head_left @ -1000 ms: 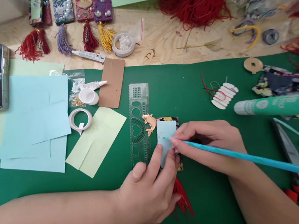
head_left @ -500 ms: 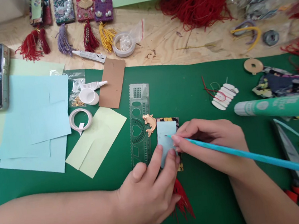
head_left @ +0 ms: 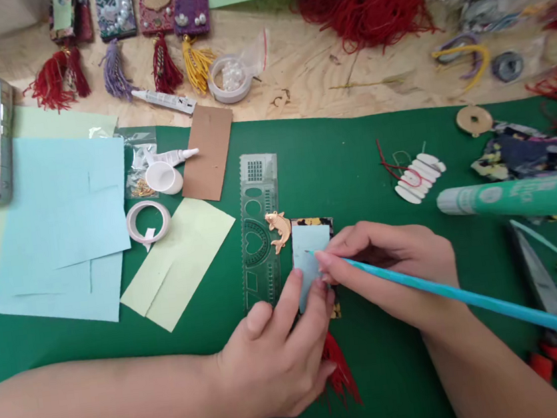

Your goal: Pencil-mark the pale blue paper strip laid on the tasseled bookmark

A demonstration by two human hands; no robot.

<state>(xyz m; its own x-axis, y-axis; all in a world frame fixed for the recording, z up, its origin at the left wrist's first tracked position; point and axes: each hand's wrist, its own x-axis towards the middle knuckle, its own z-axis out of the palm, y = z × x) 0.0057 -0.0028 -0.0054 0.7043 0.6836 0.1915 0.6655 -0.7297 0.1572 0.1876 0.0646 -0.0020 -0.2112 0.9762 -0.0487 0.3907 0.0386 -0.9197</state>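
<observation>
A small light-blue paper slip (head_left: 311, 240) lies on a dark floral-patterned rectangular piece (head_left: 338, 309) with a red tassel (head_left: 342, 375) at its lower end. Two fingers of my left hand (head_left: 287, 349) press the slip down, and its other fingers rest over the tassel's top. My right hand (head_left: 396, 269) pinches a long blue pencil (head_left: 449, 291), its tip at the slip's upper part. Faint marks near the tip are too small to read. Just left of the slip, a gold fish charm (head_left: 280, 231) overlaps a clear stencil ruler (head_left: 256, 188).
Blue paper sheets (head_left: 63, 193), a pale green slip (head_left: 179, 267) and a tape roll (head_left: 130, 224) lie left. On the right are a glue stick (head_left: 519, 200), a thread card (head_left: 420, 179) and scissors (head_left: 543, 279). Tasselled pieces (head_left: 160, 8) and red threads (head_left: 366, 8) line the back.
The view has shifted very slightly. The pencil's rear end sits a little lower, while its tip has barely moved on the slip. My left hand stays in place.
</observation>
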